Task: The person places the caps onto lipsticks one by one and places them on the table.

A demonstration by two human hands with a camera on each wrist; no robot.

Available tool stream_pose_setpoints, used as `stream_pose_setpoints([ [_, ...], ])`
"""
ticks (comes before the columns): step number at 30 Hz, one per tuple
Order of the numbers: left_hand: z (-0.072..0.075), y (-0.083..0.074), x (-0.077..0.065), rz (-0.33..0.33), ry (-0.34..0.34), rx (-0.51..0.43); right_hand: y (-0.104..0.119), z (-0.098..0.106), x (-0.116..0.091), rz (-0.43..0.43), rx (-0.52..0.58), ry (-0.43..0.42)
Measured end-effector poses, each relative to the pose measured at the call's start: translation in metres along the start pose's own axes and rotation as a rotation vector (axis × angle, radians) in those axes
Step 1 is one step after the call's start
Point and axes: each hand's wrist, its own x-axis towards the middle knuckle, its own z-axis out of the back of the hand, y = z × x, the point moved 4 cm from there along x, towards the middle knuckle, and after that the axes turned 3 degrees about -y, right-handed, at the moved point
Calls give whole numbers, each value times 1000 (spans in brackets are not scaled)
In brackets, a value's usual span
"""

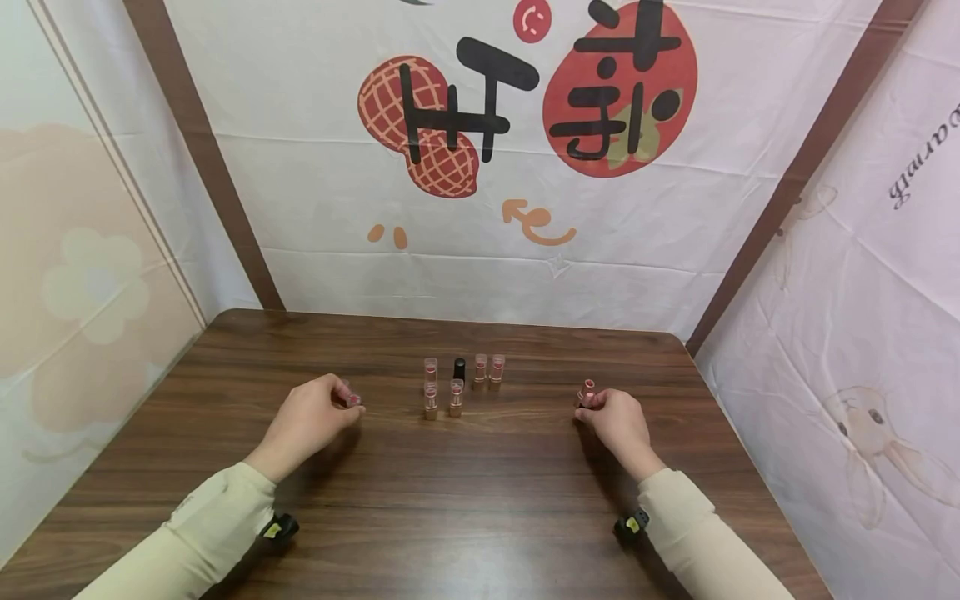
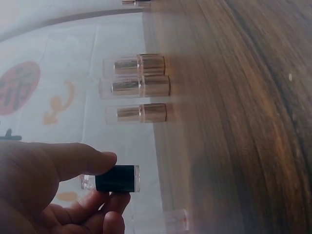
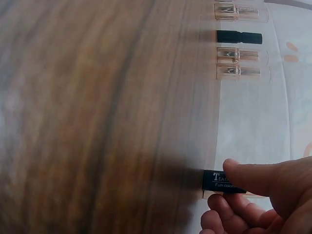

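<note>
My left hand (image 1: 309,418) is at the left of the table, pinching a small lipstick tube (image 2: 116,179) between thumb and fingers. That tube has a dark body and clear ends. At the right, my right hand (image 1: 621,423) pinches a black lipstick tube (image 3: 214,181) with white lettering, held upright close to the tabletop. A rose-gold lipstick (image 1: 588,385) shows just behind the right fingertips. Between the hands stand several clear-capped lipsticks (image 1: 456,398) with gold bases, plus one black tube (image 1: 460,369). A blurred pinkish clear piece (image 2: 181,220) appears below the left hand's tube in the left wrist view.
The brown wooden table (image 1: 480,500) has its far edge against a white printed cloth (image 1: 315,208). More cloth hangs at the left and right sides. Dark wrist straps (image 1: 279,528) sit at both sleeves.
</note>
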Motion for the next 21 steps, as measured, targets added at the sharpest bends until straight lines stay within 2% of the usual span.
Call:
stream_pose_setpoints([
  [5, 0, -5, -1, -7, 15, -20, -2, 2, -2, 23, 12, -36],
  [9, -3, -6, -1, -34, 29, -50, 5, 7, -11, 58, 52, -63],
  [17, -4, -17, 4, -136, 20, -54, 29, 15, -27, 245, 200, -84],
  [21, -5, -26, 6, -162, 30, -75, 41, 11, -34, 289, 258, -60],
])
